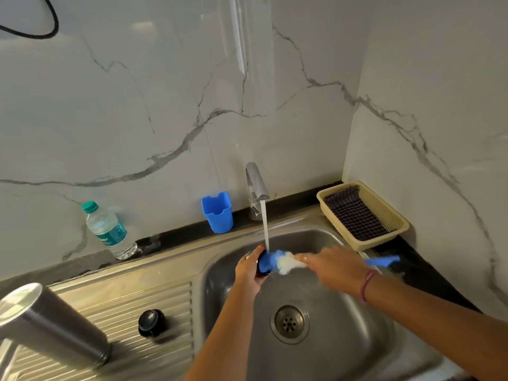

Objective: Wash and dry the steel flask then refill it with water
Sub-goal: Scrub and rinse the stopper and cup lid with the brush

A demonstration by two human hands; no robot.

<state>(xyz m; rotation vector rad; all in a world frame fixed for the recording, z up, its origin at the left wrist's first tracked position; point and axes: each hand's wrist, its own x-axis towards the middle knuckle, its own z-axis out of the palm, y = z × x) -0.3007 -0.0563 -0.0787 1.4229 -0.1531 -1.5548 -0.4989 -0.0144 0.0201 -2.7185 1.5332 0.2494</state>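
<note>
The steel flask (pixel 52 323) stands upside down on the ribbed drainboard at the lower left, apart from both hands. A black round cap (pixel 151 323) lies beside it. Over the sink, my left hand (pixel 248 270) grips a small dark part (pixel 260 270), mostly hidden by my fingers. My right hand (pixel 335 264) grips a bottle brush; its blue and white bristle head (pixel 277 261) presses against the dark part, and its blue handle end (pixel 382 261) sticks out to the right. Water from the tap (pixel 257 185) runs onto the brush head.
The steel sink (pixel 343 339) has a drain (pixel 288 323) at its middle. A plastic water bottle (pixel 110 232) and a blue holder (pixel 217 211) stand along the marble back wall. A beige basket (pixel 384 215) with a dark cloth sits at the right corner.
</note>
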